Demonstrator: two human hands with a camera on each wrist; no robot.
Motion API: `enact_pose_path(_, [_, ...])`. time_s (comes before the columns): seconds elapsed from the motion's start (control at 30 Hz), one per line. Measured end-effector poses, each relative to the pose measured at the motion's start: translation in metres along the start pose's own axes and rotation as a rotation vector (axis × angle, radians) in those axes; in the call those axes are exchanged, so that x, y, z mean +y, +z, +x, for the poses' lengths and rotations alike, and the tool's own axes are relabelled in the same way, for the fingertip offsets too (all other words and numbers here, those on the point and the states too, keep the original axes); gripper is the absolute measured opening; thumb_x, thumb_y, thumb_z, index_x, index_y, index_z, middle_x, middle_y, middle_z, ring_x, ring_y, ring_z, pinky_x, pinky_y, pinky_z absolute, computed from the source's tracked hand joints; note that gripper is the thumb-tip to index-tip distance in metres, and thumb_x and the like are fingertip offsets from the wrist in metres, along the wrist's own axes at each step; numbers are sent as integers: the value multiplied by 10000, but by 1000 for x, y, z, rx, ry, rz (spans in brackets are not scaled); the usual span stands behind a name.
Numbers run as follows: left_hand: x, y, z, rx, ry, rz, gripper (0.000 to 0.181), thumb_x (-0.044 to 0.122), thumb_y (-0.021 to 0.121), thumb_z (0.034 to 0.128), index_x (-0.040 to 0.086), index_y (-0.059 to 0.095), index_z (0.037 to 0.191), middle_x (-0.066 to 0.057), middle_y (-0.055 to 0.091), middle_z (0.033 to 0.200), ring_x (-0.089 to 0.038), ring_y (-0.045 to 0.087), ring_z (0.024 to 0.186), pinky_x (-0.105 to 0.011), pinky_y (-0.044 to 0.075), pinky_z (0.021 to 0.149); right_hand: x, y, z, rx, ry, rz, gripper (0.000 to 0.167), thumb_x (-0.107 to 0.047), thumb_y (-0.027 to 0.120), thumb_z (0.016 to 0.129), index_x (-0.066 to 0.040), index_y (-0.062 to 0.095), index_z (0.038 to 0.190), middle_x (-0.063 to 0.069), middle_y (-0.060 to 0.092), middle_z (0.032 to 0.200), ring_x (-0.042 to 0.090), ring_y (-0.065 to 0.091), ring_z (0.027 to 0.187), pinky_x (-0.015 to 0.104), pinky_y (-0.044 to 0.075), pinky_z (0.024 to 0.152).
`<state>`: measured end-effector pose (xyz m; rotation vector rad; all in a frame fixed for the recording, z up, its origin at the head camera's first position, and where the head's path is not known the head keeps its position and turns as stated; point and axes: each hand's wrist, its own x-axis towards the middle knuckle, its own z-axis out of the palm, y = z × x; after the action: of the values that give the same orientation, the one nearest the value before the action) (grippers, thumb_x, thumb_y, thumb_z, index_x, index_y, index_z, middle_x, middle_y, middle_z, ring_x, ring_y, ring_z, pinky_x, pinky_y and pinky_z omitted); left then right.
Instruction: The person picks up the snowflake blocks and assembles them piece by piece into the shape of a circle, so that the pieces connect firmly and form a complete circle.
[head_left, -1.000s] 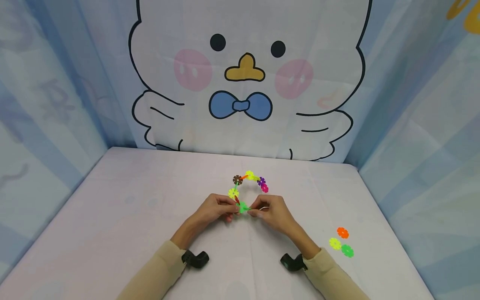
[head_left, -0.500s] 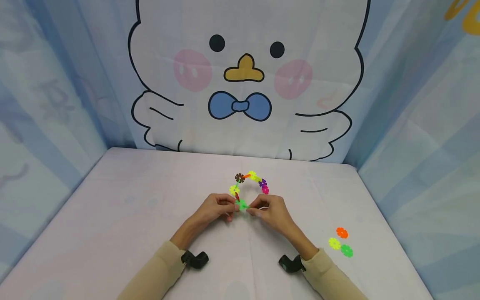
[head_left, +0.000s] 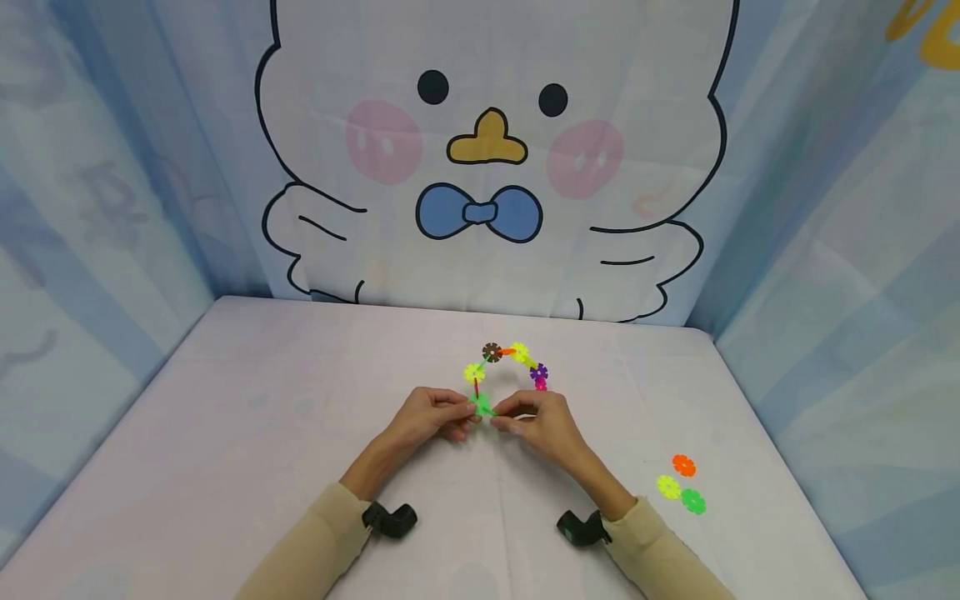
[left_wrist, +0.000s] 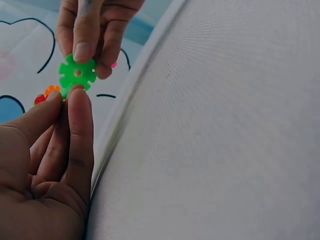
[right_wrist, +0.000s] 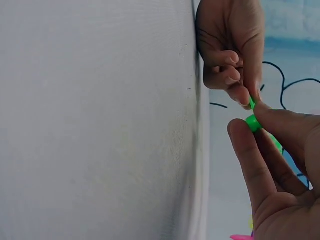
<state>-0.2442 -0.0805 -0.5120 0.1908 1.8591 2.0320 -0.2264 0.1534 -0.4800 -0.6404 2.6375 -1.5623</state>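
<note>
My left hand pinches a green notched disc at the near end of a curved chain of discs. Thumb and fingers of my right hand pinch a green disc that meets the left one edge to edge. From there the chain curves away through a yellow disc, a brown disc, another yellow disc, a purple disc and a pink disc, partly behind my right hand. Red and orange pieces link some of them.
On the right of the table lie three loose discs: orange, yellow and green. A curtain with a cartoon figure stands behind the table's far edge.
The far part of the chain has swung to the right, its pink end now closer behind my right hand. Both hands keep their pinches and have barely moved.
</note>
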Motion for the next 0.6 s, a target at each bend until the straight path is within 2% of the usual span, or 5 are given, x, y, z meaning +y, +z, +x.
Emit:
enact_pose_path(0.37, [1, 0, 0, 9, -3, -25, 275, 47, 761, 954, -130, 716, 1160, -39, 797, 813, -74, 714, 648, -224, 620, 647, 0, 2, 0, 27, 17, 4, 90, -83, 882, 856, -71, 834, 932, 102, 821, 953, 149, 775, 873, 175, 622, 793])
enact_pose_path(0.6, [1, 0, 0, 4, -8, -20, 294, 62, 750, 971, -132, 713, 1189, -61, 803, 834, -77, 714, 664, -223, 616, 646, 1, 2, -1, 3, 3, 8, 106, -102, 872, 873, -51, 823, 952, 124, 816, 938, 208, 794, 851, 192, 625, 764])
